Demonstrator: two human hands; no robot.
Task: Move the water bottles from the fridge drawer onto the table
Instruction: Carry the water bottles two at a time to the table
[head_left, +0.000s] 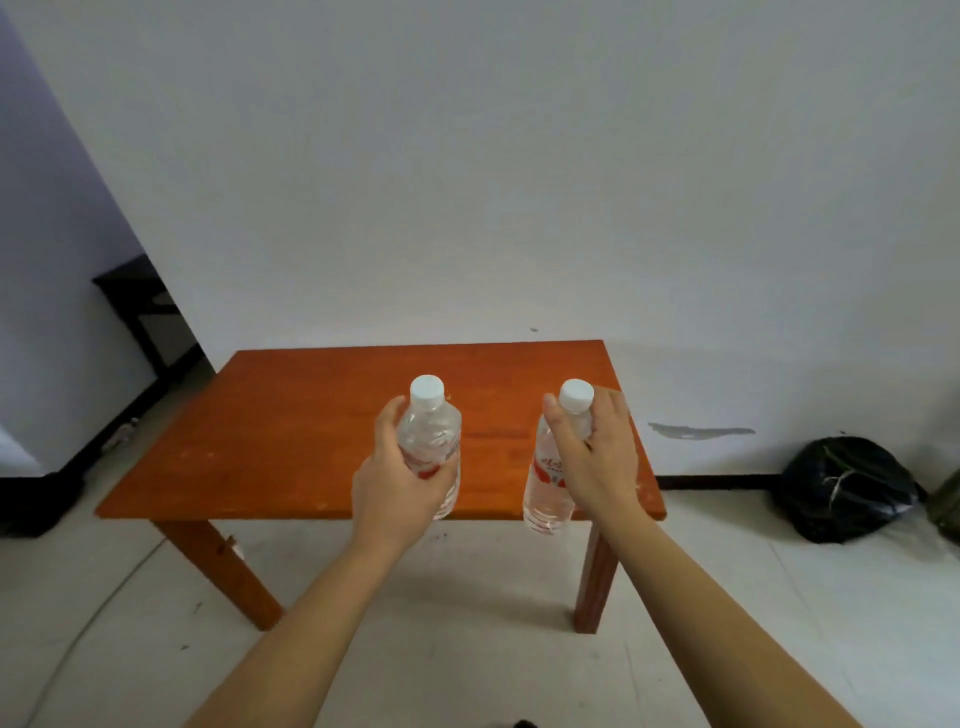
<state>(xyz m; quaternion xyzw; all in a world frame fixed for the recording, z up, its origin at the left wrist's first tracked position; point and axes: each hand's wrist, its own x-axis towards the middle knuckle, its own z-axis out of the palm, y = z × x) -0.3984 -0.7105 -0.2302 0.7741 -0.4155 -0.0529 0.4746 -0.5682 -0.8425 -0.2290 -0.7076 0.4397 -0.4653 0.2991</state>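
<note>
My two bare forearms rise from the bottom of the frame over a pale floor (441, 649), one bottle of water in each hand, at centre frame. My left hand (395, 493) is wrapped round the labelled middle of the left bottle (431, 431). My right hand (602, 462) grips the right bottle (545, 493) high up, fingers curled about its shoulder just under the white cap (575, 395). The hands are apart, each clamped on its own bottle, and the bottles do not touch. Both are upright, capped and look full.

Behind them, across the middle of the frame, stands the orange wooden table (291, 441). Nothing else shows on its top. The bottles' bases sit at or below the table's near edge in the picture, so I judge that I am holding them in the air before that edge and have not yet set them down. This pair, then, is out of the fridge drawer and nearly delivered; lowering it onto the wood and letting go is what is left.

The fridge drawer is not in view, so I cannot tell whether more bottles wait there.

At right, past the table, a black bag (847, 488) lies on the floor against the white wall (519, 182). At left, a dark piece of furniture (137, 312) shows through an opening.
</note>
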